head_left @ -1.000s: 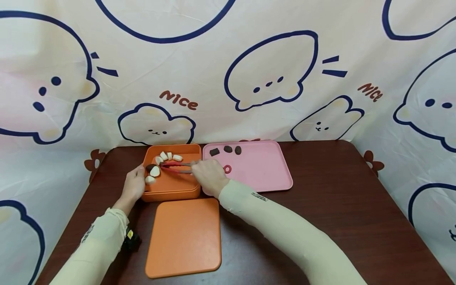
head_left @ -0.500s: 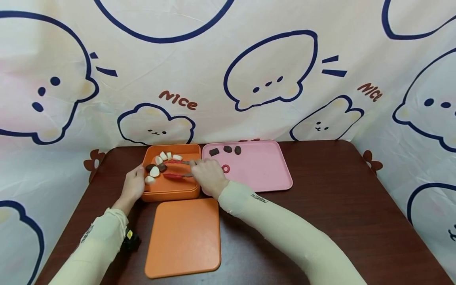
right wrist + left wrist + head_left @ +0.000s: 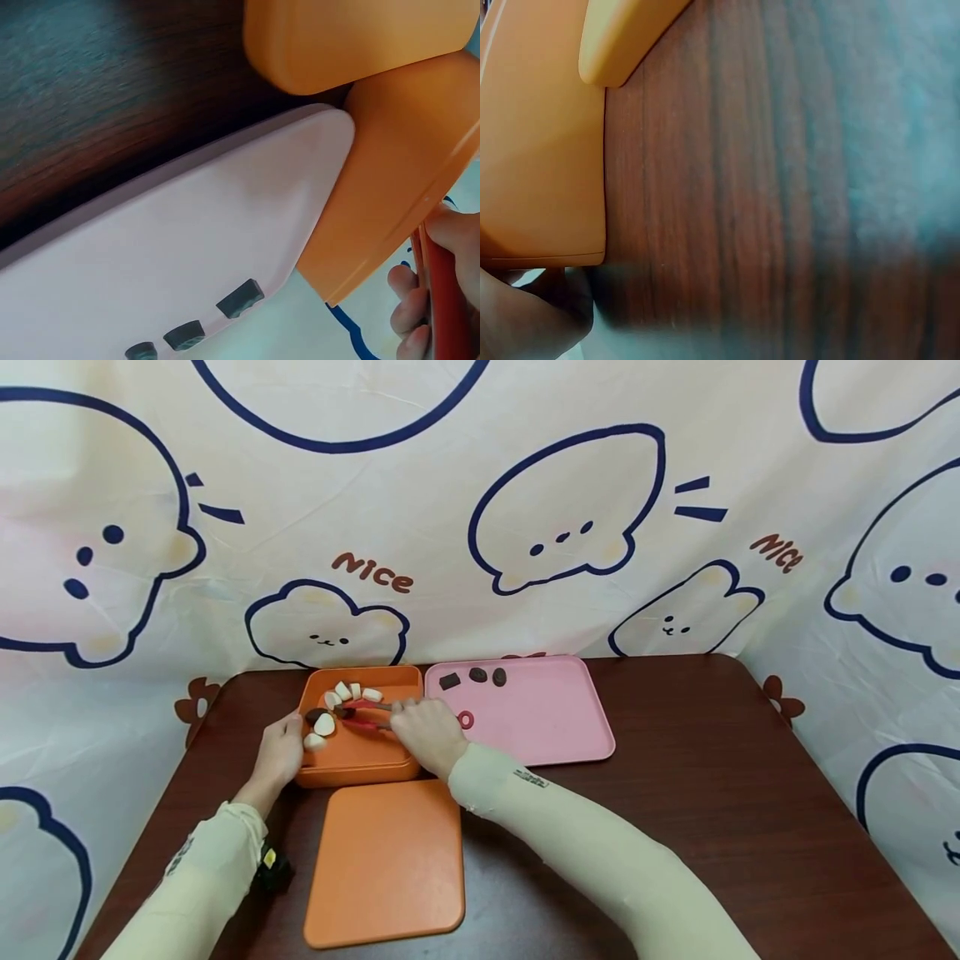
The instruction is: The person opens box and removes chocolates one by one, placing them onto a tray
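My right hand (image 3: 426,733) holds a pair of red-tipped tongs (image 3: 369,725), reaching over the orange box (image 3: 360,775). The tong tips close around a dark brown chocolate-like piece (image 3: 343,713) inside it. Several white pieces (image 3: 372,694) lie toward the box's back and left side, with another brown piece (image 3: 316,716) near the left wall. At that left wall my left hand (image 3: 279,750) grips the box's side. In the right wrist view, curled fingers (image 3: 409,309) wrap the red tongs (image 3: 450,307). A red ring (image 3: 466,720) at the tongs' end shows past the right hand.
A pink tray (image 3: 555,718) stands against the box's right side, with a dark block (image 3: 450,681) and two dark oval pieces (image 3: 489,676) along its back. An orange flat lid (image 3: 386,864) lies in front of the box. A printed cloth (image 3: 450,627) hangs behind the table.
The tongs were shut near the brown piece, then spread apart around it, and now their tips are drawn together on it. The right hand has moved slightly left. The left hand stays put.
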`<state>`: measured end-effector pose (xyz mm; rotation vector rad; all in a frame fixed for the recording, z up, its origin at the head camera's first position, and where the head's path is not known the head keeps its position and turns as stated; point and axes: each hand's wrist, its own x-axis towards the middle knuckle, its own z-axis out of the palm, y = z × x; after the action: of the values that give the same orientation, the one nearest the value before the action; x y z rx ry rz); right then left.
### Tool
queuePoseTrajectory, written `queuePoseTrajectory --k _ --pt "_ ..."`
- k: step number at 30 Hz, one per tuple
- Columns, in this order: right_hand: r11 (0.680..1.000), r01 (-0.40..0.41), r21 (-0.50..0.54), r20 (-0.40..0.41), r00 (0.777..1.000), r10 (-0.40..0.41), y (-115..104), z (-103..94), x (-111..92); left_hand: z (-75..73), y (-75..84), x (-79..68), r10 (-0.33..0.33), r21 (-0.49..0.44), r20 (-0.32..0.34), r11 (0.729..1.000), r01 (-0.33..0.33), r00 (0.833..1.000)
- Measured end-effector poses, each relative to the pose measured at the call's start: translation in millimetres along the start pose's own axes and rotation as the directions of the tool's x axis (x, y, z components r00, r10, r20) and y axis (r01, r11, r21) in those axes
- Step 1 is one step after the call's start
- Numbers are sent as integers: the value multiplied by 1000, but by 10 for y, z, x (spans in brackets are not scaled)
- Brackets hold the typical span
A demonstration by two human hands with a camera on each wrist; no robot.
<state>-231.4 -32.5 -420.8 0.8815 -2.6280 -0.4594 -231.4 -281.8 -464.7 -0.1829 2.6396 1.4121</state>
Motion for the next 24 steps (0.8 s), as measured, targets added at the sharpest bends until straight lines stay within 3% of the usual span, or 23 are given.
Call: queuePoseTrajectory --k 5,14,20,24 --pt "1000 -16 23 -13 1000 17 46 20 -72 4 4 -42 -7 5 2 1000 7 1000" --pt "974 -117 196 59 992 108 267 16 -242 -4 6 -69 -39 50 -16 998 39 999" --pt "932 -194 305 68 981 182 455 -23 -386 -17 -18 -64 -15 79 -73 997 21 997" --pt "896 -235 377 69 972 226 595 -74 -503 -37 -27 -57 -18 86 -54 996 23 998"
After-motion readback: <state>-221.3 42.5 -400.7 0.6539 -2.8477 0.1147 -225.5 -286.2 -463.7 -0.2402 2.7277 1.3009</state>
